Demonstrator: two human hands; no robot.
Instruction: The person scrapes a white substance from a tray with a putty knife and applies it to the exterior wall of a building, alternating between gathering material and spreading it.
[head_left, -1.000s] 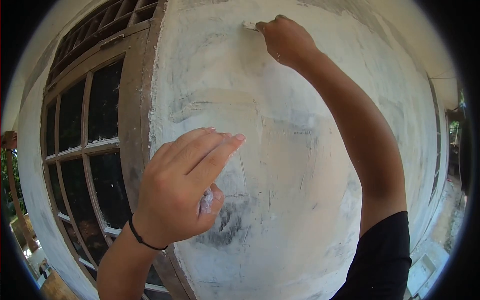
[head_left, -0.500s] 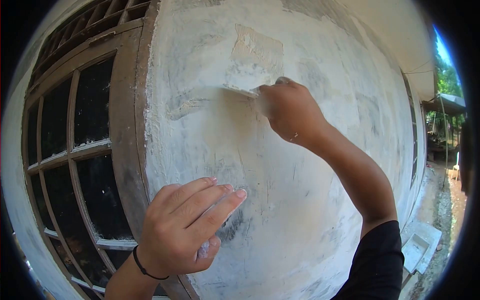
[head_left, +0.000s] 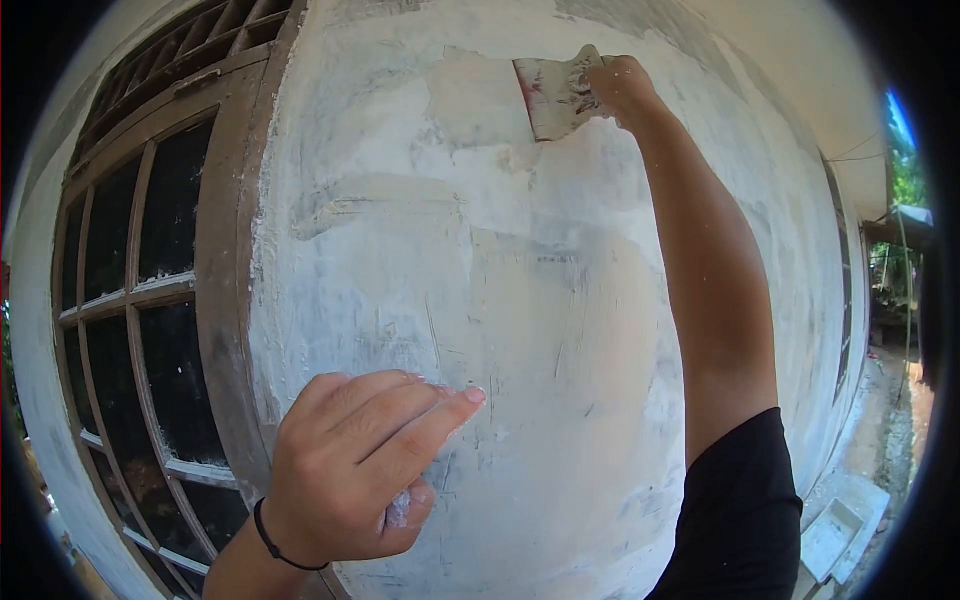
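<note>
High on the whitish, patchy plastered wall (head_left: 540, 330), my right hand (head_left: 625, 88) grips a wide putty knife (head_left: 550, 100). Its blade is smeared with pale filler and its long edge faces left, against the wall as far as I can see. A smooth, damp-looking patch (head_left: 480, 100) lies just left of the blade. Low in front of the wall, my left hand (head_left: 355, 465) is curled, with the index finger reaching forward. White paste shows by the thumb and on the fingertips; whatever sits inside the grip is hidden.
To the left stands a brown wooden frame (head_left: 235, 270) with dark glass panes (head_left: 180, 200). Rough plaster edges the wall beside it. At the lower right, a pale basin (head_left: 845, 525) rests on the ground along the wall. Greenery (head_left: 905, 160) shows at the far right.
My right hand has moved up and to the right with the putty knife, whose blade face now shows. The rough upper patch looks smoother. My left hand has barely moved.
</note>
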